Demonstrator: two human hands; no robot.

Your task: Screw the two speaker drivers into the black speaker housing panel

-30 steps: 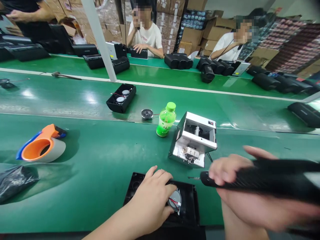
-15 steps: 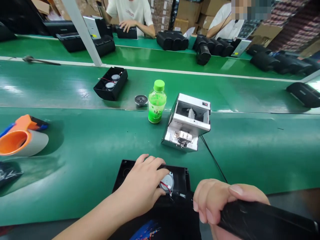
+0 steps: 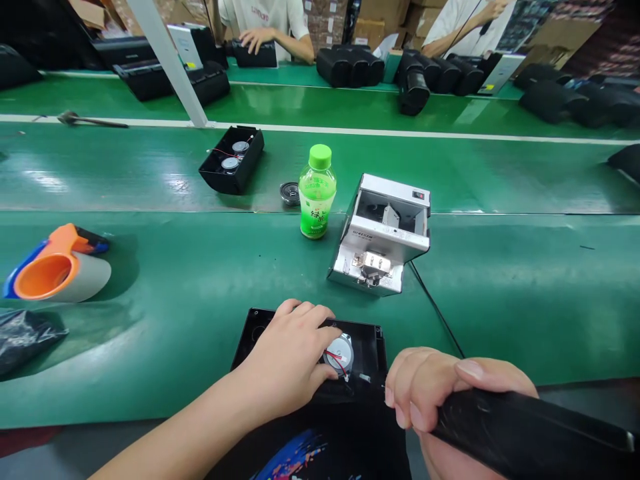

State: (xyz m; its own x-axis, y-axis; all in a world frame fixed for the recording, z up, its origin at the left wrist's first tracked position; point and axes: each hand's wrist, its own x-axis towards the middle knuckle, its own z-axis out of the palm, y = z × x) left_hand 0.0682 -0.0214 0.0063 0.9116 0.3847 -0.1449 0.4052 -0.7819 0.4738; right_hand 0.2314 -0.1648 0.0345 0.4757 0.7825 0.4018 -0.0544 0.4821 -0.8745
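A black speaker housing (image 3: 367,340) lies at the near edge of the table, its inside facing up. In it sits a round silver speaker driver (image 3: 340,353) with red and black wires. My left hand (image 3: 293,357) grips the housing, fingers over its far edge and thumb beside the driver. My right hand (image 3: 440,390) is closed around a thick black screwdriver-like tool (image 3: 530,433), just right of the housing. Its working tip is hidden or too small to make out. My left palm covers part of the housing's left half.
A silver machine (image 3: 383,233) with a black cable (image 3: 435,307) stands ahead, beside a green drink bottle (image 3: 318,193). Behind are a loose speaker (image 3: 290,193) and another open housing (image 3: 233,160). An orange-and-white tape dispenser (image 3: 63,267) and black plastic bag (image 3: 30,340) lie left. Two people sit across.
The camera view has shifted slightly, so the table items appear a little higher and farther right. Both hands keep their grips, with little movement relative to the housing.
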